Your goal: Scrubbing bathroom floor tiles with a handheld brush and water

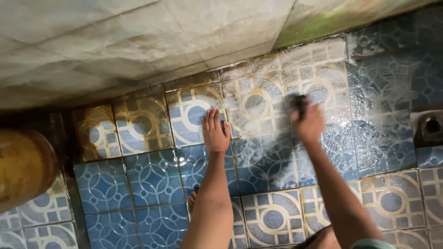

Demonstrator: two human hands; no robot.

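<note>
Left hand (pixel 215 131) pressed flat, fingers spread, on the patterned floor tiles (pixel 152 180); right hand (pixel 308 123) (motion-blurred) clenched around a dark brush (pixel 300 102) on soapy tiles near the wall edge.

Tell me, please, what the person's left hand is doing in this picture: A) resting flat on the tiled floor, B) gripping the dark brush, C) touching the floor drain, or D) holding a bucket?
A: the left hand lies palm down with fingers spread on the blue patterned floor tiles, while the right hand holds the dark brush on the soapy tiles.
</note>
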